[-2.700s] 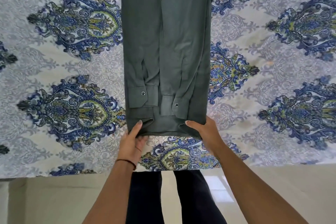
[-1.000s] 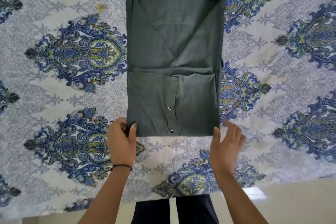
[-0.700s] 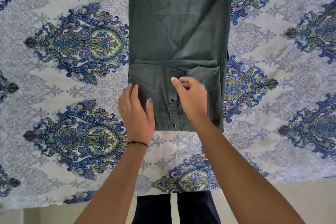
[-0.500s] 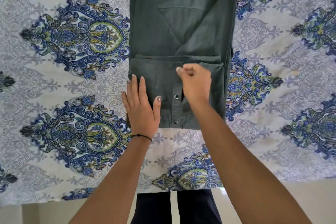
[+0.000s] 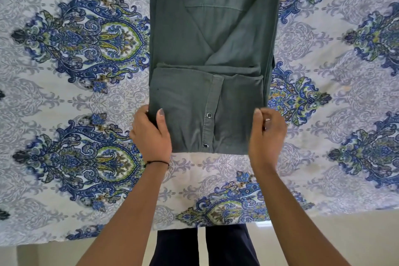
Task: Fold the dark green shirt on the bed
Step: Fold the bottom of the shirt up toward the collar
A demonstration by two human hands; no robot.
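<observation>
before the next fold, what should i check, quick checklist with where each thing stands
1. Left hand grips the near left corner of the dark green shirt: ok.
2. Right hand holding the right edge: cannot tell; thumb lies on it, fingers curled.
3. Near folded edge straight: ok.
4. Folded-up flap matches the layer beneath: not ok, a strip shows along the right.
5. Collar end tidy: cannot tell, out of frame.
6. Bedsheet flat around the shirt: ok.
</observation>
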